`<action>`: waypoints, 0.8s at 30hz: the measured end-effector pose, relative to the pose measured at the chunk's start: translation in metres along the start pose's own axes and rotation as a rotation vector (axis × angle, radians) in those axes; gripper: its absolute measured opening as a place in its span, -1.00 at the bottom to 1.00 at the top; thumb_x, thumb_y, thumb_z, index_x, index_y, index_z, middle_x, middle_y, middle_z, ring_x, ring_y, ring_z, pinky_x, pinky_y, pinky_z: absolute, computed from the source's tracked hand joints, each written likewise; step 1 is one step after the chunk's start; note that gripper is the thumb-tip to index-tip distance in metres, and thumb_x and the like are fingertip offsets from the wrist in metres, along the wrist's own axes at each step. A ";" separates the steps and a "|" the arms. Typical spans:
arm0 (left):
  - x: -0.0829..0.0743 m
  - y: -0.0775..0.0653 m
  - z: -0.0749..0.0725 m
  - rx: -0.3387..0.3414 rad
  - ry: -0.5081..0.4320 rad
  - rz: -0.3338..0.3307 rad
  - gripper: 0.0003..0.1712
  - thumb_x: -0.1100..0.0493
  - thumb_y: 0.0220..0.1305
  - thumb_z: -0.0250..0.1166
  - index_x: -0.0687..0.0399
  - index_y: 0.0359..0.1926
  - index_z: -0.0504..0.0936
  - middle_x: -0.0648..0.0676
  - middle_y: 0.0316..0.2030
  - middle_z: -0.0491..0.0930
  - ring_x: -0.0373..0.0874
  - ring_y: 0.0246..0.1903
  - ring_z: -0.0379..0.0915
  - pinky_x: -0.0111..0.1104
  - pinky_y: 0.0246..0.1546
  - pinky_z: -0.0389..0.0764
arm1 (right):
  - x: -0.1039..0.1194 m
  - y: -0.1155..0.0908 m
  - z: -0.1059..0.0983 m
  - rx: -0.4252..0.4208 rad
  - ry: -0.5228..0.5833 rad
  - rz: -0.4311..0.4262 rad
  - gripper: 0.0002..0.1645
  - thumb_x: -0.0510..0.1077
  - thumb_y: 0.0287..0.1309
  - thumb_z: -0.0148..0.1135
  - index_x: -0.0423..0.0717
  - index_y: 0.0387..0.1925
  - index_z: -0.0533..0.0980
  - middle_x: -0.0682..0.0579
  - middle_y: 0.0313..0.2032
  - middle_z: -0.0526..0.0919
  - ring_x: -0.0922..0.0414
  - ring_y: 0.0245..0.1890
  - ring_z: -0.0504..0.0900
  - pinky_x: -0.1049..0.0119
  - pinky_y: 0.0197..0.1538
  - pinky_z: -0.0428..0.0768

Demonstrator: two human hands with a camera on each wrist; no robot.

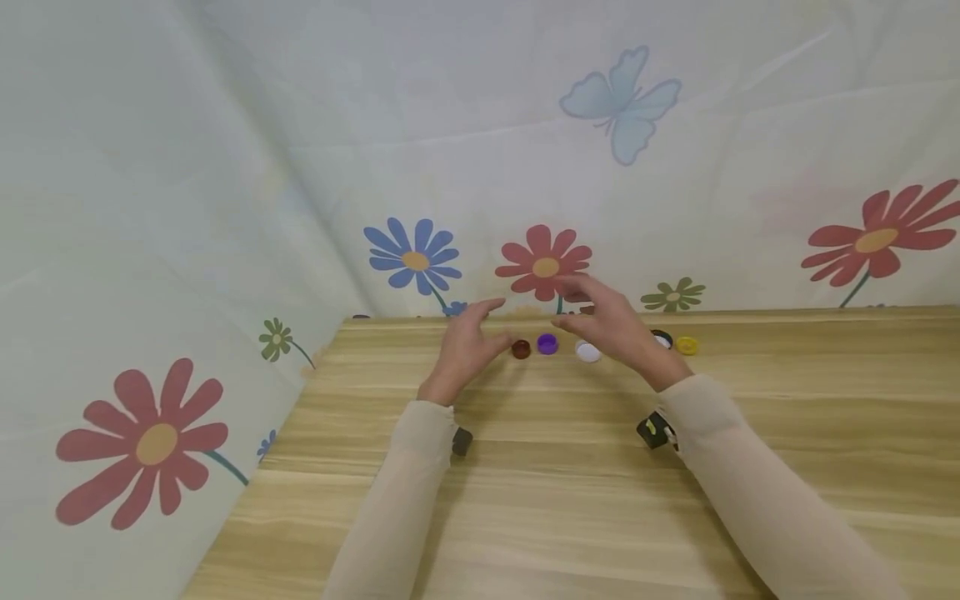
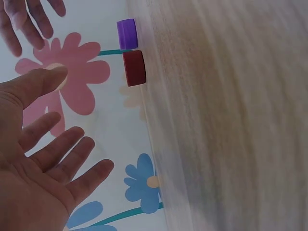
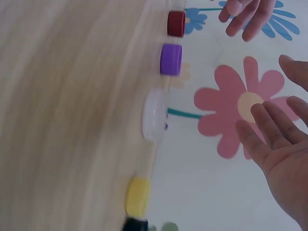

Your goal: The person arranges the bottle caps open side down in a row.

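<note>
Both hands hover over the far part of the table, fingers spread and holding nothing. My left hand (image 1: 468, 342) is nearest a dark red cap (image 1: 521, 349), its thumb overlapping the cap's edge in the head view. Just right of that lies a purple cap (image 1: 547, 344). A wider white cap (image 1: 588, 352) sits beneath my right hand (image 1: 607, 321), partly covered by it in the head view. Beyond the right wrist are a black cap (image 1: 662, 338) with a pale inside and a yellow cap (image 1: 687, 345). The right wrist view shows the open right palm (image 3: 284, 159) facing the row.
The caps stand in a loose row near the back edge of the wood-grain table (image 1: 540, 517). Behind it hangs a pale cloth (image 1: 450, 150) printed with flowers and a butterfly. A black wrist device (image 1: 654, 430) shows at the right cuff.
</note>
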State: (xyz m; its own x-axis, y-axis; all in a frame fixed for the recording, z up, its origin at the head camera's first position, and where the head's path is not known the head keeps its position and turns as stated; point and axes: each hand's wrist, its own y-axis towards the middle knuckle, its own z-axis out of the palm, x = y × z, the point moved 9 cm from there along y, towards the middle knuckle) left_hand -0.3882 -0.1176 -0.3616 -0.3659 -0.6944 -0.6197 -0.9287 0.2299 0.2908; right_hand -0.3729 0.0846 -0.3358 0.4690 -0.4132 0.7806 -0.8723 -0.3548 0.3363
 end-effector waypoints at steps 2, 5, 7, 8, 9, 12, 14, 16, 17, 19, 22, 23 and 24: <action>0.003 0.000 0.000 0.003 -0.018 -0.002 -0.29 0.18 0.33 0.49 0.14 0.46 0.51 0.23 0.38 0.52 0.18 0.36 0.43 0.00 0.38 0.43 | -0.002 0.001 0.006 -0.004 0.035 -0.002 -0.27 -0.26 0.40 0.39 -0.28 0.49 0.34 -0.34 0.35 0.49 -0.28 0.36 0.48 -0.18 0.38 0.47; 0.006 -0.001 0.001 0.010 -0.046 -0.010 -0.28 0.20 0.31 0.50 0.15 0.46 0.51 0.23 0.38 0.52 0.19 0.33 0.46 0.01 0.35 0.47 | -0.005 0.003 0.013 -0.002 0.052 0.004 -0.27 -0.24 0.41 0.39 -0.29 0.49 0.34 -0.33 0.36 0.49 -0.27 0.36 0.48 -0.15 0.38 0.47; 0.008 0.000 0.002 0.019 -0.065 -0.020 -0.27 0.19 0.32 0.50 0.16 0.46 0.50 0.22 0.38 0.52 0.18 0.32 0.46 0.01 0.34 0.48 | -0.005 0.004 0.016 0.003 0.062 0.009 -0.29 -0.24 0.41 0.39 -0.31 0.47 0.36 -0.30 0.37 0.50 -0.26 0.37 0.47 -0.15 0.39 0.46; 0.009 0.000 0.003 0.023 -0.080 -0.027 -0.27 0.18 0.32 0.50 0.16 0.47 0.50 0.22 0.39 0.52 0.18 0.33 0.46 0.01 0.34 0.48 | -0.005 0.005 0.018 0.004 0.066 0.011 -0.30 -0.23 0.41 0.39 -0.31 0.46 0.37 -0.29 0.36 0.50 -0.24 0.37 0.48 -0.15 0.39 0.46; 0.010 0.001 0.003 0.027 -0.093 -0.034 -0.27 0.17 0.32 0.50 0.16 0.47 0.50 0.21 0.40 0.51 0.18 0.34 0.46 0.00 0.34 0.47 | -0.004 0.006 0.019 0.003 0.071 0.011 -0.32 -0.22 0.41 0.39 -0.31 0.45 0.38 -0.27 0.37 0.51 -0.23 0.37 0.48 -0.15 0.40 0.46; 0.012 0.000 0.004 0.034 -0.130 -0.054 -0.26 0.16 0.33 0.50 0.18 0.47 0.49 0.20 0.41 0.50 0.17 0.36 0.44 0.01 0.35 0.47 | -0.002 0.008 0.024 0.000 0.078 0.009 -0.34 -0.19 0.40 0.40 -0.31 0.42 0.42 -0.25 0.36 0.53 -0.22 0.37 0.49 -0.16 0.39 0.46; 0.014 0.000 0.003 0.034 -0.150 -0.062 -0.25 0.15 0.33 0.51 0.18 0.47 0.49 0.20 0.40 0.51 0.17 0.35 0.45 0.00 0.34 0.49 | -0.001 0.009 0.028 0.000 0.080 0.011 -0.35 -0.18 0.40 0.41 -0.30 0.41 0.43 -0.26 0.36 0.53 -0.23 0.37 0.49 -0.16 0.38 0.46; 0.015 -0.001 0.003 0.032 -0.163 -0.060 -0.26 0.16 0.32 0.51 0.20 0.46 0.50 0.20 0.39 0.52 0.17 0.34 0.47 0.00 0.32 0.51 | -0.001 0.009 0.032 0.007 0.085 0.014 -0.36 -0.18 0.40 0.41 -0.30 0.40 0.44 -0.27 0.36 0.53 -0.24 0.37 0.49 -0.16 0.38 0.47; 0.015 -0.001 0.003 0.032 -0.170 -0.058 -0.26 0.17 0.32 0.52 0.21 0.45 0.50 0.21 0.38 0.53 0.18 0.33 0.48 0.01 0.30 0.53 | -0.001 0.009 0.034 0.011 0.091 0.018 -0.36 -0.18 0.40 0.41 -0.31 0.40 0.44 -0.28 0.36 0.53 -0.25 0.37 0.49 -0.16 0.38 0.47; 0.017 -0.001 0.004 0.035 -0.182 -0.054 -0.27 0.18 0.32 0.52 0.23 0.45 0.50 0.21 0.37 0.54 0.18 0.31 0.50 0.01 0.28 0.55 | -0.004 0.010 0.038 0.019 0.101 0.027 -0.38 -0.18 0.41 0.41 -0.31 0.38 0.46 -0.28 0.35 0.53 -0.26 0.38 0.49 -0.14 0.37 0.49; 0.019 -0.001 0.006 0.051 -0.213 -0.053 -0.26 0.17 0.33 0.52 0.24 0.45 0.49 0.24 0.36 0.55 0.20 0.30 0.51 -0.01 0.26 0.58 | -0.007 0.011 0.042 0.027 0.106 0.043 -0.40 -0.19 0.42 0.40 -0.32 0.37 0.47 -0.29 0.35 0.54 -0.25 0.38 0.49 -0.11 0.35 0.52; 0.020 -0.001 0.007 0.057 -0.222 -0.058 -0.26 0.16 0.33 0.52 0.23 0.46 0.49 0.24 0.35 0.55 0.20 0.30 0.52 -0.02 0.25 0.59 | -0.007 0.012 0.044 0.030 0.108 0.047 -0.41 -0.19 0.41 0.40 -0.31 0.37 0.48 -0.30 0.35 0.54 -0.24 0.38 0.49 -0.10 0.35 0.52; 0.020 -0.002 0.007 0.062 -0.232 -0.061 -0.25 0.15 0.33 0.53 0.23 0.46 0.48 0.25 0.34 0.56 0.21 0.30 0.52 -0.03 0.24 0.59 | -0.008 0.013 0.045 0.035 0.107 0.047 -0.41 -0.19 0.42 0.40 -0.31 0.37 0.48 -0.30 0.35 0.54 -0.24 0.38 0.49 -0.10 0.35 0.52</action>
State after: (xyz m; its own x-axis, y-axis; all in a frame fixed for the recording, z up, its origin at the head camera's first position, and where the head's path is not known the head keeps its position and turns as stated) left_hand -0.3945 -0.1273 -0.3800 -0.3061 -0.5349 -0.7875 -0.9488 0.2390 0.2065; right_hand -0.3814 0.0452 -0.3612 0.4084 -0.3393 0.8474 -0.8870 -0.3667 0.2806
